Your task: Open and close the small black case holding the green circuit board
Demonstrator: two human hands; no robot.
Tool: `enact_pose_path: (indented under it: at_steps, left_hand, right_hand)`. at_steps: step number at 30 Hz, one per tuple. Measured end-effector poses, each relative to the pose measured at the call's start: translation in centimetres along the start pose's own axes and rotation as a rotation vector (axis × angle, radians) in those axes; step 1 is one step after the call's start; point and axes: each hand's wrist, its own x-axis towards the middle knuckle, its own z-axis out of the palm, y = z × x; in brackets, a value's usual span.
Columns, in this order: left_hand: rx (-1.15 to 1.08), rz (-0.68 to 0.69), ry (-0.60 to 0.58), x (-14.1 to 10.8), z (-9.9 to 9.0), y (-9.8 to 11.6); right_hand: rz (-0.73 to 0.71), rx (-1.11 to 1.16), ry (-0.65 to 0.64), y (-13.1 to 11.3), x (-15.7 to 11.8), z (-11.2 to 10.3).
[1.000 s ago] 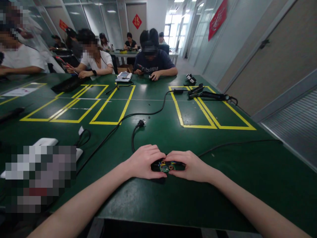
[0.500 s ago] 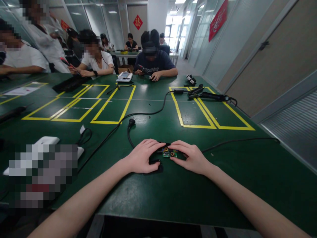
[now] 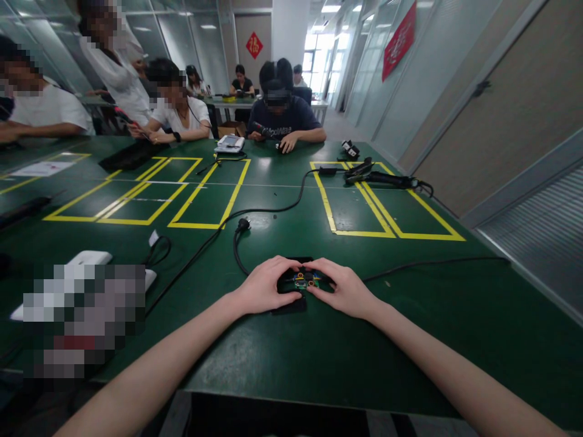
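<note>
A small green circuit board [image 3: 301, 283] with copper-coloured rings lies between my two hands, over a black casing [image 3: 291, 305] on the green table. My left hand [image 3: 266, 285] curves round the board's left side, thumb at its near edge and fingers at the far edge. From the right, my right hand [image 3: 341, 288] closes on the board with thumb and fingers. The fingertips of both hands nearly meet at the far side. A black cable with a plug [image 3: 243, 224] runs in beside my left hand.
Yellow tape frames [image 3: 195, 226] mark the green table [image 3: 364, 358]. A long black cable [image 3: 191, 261] crosses it. White devices [image 3: 93, 258] lie at the left, a black tool [image 3: 387, 179] at the far right. Across the table a person [image 3: 286, 118] sits working.
My right hand has shifted slightly left with the board, and the hands are closer together. My left thumb now reaches the board's near edge. More of the black casing shows.
</note>
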Motion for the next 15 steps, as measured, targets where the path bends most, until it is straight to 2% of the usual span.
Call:
enact_pose_path:
  at_steps: [8,15]
  left_hand:
    - [0.157,-0.031,0.079,0.46,0.90,-0.09]
    - [0.103,0.032,0.092,0.43,0.43,-0.09]
  right_hand:
    - [0.004,0.050,-0.032,-0.72,0.25,0.13]
    - [0.066,0.069,-0.033,-0.89,0.57,0.20]
